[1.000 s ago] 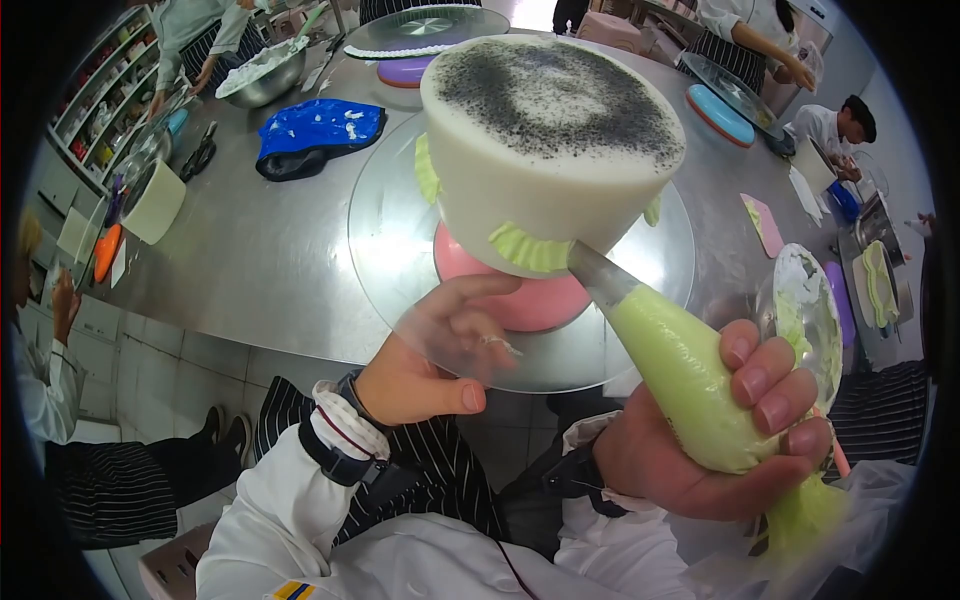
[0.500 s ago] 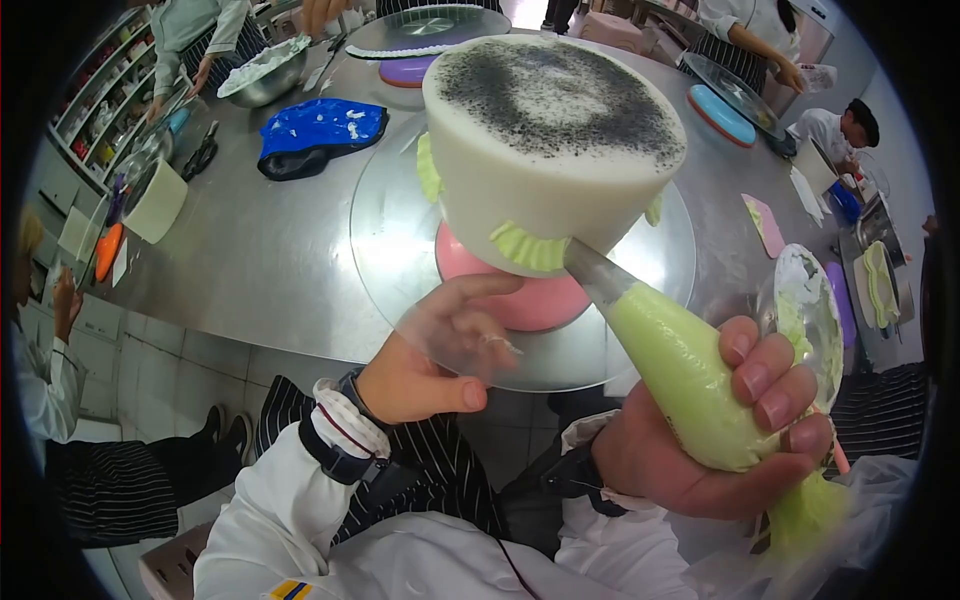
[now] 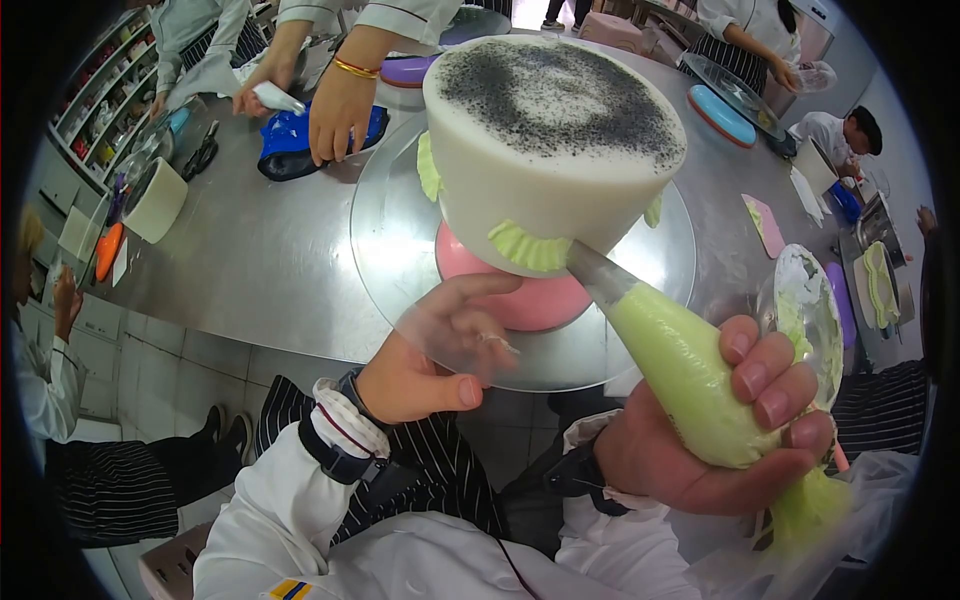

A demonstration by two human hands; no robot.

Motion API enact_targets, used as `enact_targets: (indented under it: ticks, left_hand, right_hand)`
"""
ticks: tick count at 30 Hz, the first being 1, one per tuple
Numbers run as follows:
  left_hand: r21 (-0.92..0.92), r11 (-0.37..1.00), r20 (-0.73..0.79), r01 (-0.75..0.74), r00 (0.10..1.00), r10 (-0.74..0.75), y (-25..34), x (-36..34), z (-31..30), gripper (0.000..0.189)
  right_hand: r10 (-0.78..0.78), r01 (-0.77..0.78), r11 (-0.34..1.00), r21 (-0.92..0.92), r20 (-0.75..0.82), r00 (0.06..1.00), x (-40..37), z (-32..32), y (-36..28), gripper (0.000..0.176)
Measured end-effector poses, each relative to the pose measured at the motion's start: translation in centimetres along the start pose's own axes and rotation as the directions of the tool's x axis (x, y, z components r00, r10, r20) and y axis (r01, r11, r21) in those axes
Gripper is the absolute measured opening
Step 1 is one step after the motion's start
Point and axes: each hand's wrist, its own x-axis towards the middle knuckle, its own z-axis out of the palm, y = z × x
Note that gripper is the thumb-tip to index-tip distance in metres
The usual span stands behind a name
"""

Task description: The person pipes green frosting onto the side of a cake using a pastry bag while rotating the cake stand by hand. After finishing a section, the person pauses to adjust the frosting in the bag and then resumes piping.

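My right hand (image 3: 740, 430) is wrapped round a piping bag (image 3: 680, 365) of light green cream. The bag's metal tip (image 3: 596, 270) touches the end of a ruffled green cream band (image 3: 527, 246) low on the side of a white cylinder, a cake or cake form (image 3: 540, 185). Dark specks cover its top. Below it show a pink round base (image 3: 540, 305) and a shiny turntable (image 3: 390, 215). My left hand (image 3: 435, 345) holds nothing; its fingers are apart, at the turntable's front edge, with the index finger near the pink base.
A co-worker's hands (image 3: 345, 105) reach in over a blue, cream-smeared item (image 3: 285, 150), one holding a small white bag (image 3: 278, 98). At right stands a bowl with white and green cream (image 3: 815, 290). Another white cylinder (image 3: 155, 200) stands at left.
A co-worker's arms have come in at the upper left, over the blue item and in front of the metal bowl. My hands and the piping bag have barely moved.
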Motion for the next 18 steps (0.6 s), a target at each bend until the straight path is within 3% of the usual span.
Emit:
enact_targets:
  ticks: [2, 4, 7, 18]
  left_hand:
    - [-0.012, 1.0, -0.006, -0.002, 1.0, 0.001, 0.0, 0.0, 0.3, 0.091]
    - [0.037, 0.999, -0.1, -0.001, 0.995, 0.004, 0.1, 0.1, 0.9, 0.103]
    - [-0.019, 1.0, 0.01, -0.009, 1.0, 0.009, -0.2, 0.0, -0.2, 0.09]
    - [0.014, 1.0, -0.055, 0.004, 0.998, -0.003, 0.1, 0.0, 0.6, 0.097]
  right_hand:
    - [-0.005, 0.005, 1.0, -0.004, -0.004, 1.0, 0.0, 0.0, 0.0, 0.019]
    - [0.005, -0.005, 1.0, -0.016, -0.009, 1.0, 0.1, -0.1, 0.0, 0.018]
    - [0.009, -0.009, 1.0, -0.013, -0.016, 1.0, 0.1, -0.1, -0.1, 0.018]
    - [0.017, -0.018, 1.0, -0.014, -0.098, 0.995, 0.2, 0.3, -0.1, 0.015]
